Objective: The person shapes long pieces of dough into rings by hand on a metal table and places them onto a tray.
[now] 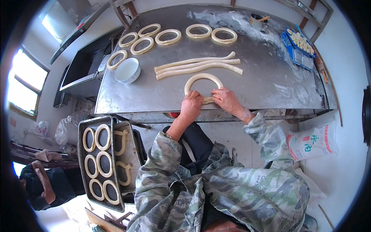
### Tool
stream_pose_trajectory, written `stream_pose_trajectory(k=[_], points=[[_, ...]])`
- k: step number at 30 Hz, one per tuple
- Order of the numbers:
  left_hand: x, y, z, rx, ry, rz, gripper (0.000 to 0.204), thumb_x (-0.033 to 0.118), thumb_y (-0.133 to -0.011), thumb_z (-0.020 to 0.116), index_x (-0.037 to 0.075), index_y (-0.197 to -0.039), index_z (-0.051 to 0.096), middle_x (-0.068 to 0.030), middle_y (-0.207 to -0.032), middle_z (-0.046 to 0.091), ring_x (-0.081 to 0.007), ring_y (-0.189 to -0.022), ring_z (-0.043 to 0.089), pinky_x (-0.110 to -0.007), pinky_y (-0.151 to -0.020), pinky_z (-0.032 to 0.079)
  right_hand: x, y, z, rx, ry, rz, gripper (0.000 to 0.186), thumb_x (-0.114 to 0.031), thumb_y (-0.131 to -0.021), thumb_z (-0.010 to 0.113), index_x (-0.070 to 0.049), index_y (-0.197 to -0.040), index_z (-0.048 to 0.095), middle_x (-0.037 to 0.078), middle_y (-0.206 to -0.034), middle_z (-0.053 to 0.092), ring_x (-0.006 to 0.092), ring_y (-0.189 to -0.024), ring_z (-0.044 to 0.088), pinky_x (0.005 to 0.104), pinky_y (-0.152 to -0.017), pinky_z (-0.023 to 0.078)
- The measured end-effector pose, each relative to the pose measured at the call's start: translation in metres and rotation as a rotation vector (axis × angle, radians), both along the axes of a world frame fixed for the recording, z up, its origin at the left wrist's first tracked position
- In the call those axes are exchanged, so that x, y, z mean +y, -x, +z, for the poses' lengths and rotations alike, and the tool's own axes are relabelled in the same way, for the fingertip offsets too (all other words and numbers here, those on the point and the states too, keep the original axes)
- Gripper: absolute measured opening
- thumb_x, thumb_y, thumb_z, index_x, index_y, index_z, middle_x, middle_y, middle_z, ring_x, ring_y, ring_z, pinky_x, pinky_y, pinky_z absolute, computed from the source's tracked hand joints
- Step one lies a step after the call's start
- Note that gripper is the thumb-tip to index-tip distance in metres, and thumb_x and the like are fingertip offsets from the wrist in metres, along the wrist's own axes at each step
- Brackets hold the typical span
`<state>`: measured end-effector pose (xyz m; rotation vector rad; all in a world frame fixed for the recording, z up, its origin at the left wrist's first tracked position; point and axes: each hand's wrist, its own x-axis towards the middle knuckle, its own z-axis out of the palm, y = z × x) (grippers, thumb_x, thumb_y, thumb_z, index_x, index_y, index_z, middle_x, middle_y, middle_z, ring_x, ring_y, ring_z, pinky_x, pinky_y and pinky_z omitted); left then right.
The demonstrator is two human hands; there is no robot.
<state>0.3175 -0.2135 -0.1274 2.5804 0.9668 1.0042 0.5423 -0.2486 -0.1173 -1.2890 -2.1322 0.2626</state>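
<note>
At the near edge of the metal table, a dough ring (203,76) lies with its joined part towards me. My left hand (193,105) is closed on the left side of that part, fingers pressed down on the dough. On the other side, my right hand (226,100) pinches the dough, and a flattened stretch of it shows between the two hands. My fingertips are partly hidden. Just beyond the ring, several dough ropes (199,68) lie side by side. Finished-looking dough rings (168,37) are spread along the far left of the table.
A white bowl (128,71) stands at the table's left. Flour, a metal cup (256,22) and a blue scale (300,48) with dough pieces are at the far right. Trays (113,154) of rings sit low left, near another person (48,185). A white sack (312,142) stands right.
</note>
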Motion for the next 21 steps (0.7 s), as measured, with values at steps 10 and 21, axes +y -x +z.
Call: stream_pose_trajectory(k=[10, 21], points=[[-0.002, -0.003, 0.003, 0.028, -0.047, 0.011, 0.007, 0.011, -0.085, 0.067, 0.006, -0.09, 0.068, -0.0097, -0.097, 0.06, -0.0319, -0.096, 0.059, -0.045, -0.082, 0.052, -0.002, 0.016, 0.005, -0.16, -0.059, -0.024, 0.015, -0.011, -0.085, 0.062, -0.001, -0.081, 0.072, 0.014, -0.109, 0.071, 0.0293, -0.102, 0.066, 0.0433, -0.093, 0.047], [-0.001, -0.015, -0.007, -0.021, -0.077, 0.117, 0.007, 0.011, -0.08, 0.067, 0.005, -0.085, 0.066, -0.0099, -0.095, 0.058, -0.0321, -0.095, 0.058, -0.046, -0.081, 0.051, 0.003, 0.026, -0.008, -0.088, -0.026, -0.11, 0.013, -0.009, -0.082, 0.063, 0.0, -0.08, 0.072, 0.014, -0.109, 0.071, 0.0323, -0.098, 0.067, 0.0462, -0.094, 0.048]])
